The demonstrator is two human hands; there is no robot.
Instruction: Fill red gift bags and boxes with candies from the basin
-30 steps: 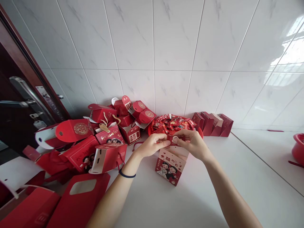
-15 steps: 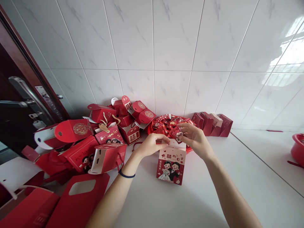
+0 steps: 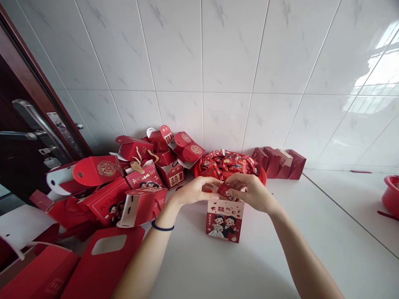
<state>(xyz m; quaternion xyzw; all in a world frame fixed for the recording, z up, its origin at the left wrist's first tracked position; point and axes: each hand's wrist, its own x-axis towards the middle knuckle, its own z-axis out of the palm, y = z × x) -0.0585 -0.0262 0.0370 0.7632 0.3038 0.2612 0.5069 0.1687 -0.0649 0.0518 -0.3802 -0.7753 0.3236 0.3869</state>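
Observation:
A small red and cream candy box (image 3: 223, 222), printed with a cartoon wedding couple, stands upright with its top open. My left hand (image 3: 197, 192) is closed at the box's upper left edge, thumb and fingers pinching there. Between the thumb and fingers of my right hand (image 3: 249, 192) is a red candy packet (image 3: 227, 192), held at the box's open top. Just behind both hands, a red bowl (image 3: 263, 177) is heaped with wrapped candies (image 3: 232, 162). The inside of the candy box is hidden from me.
Many red gift boxes (image 3: 106, 203) are piled on the left, some with flaps up. Several closed dark red boxes (image 3: 296, 164) line the tiled wall at right. Another red container (image 3: 391, 195) sits at the right edge. A door handle (image 3: 28, 120) juts out at far left.
My right hand has lowered the candy packet from above the bowl to the box's opening. My left hand has shifted slightly at the box's top edge.

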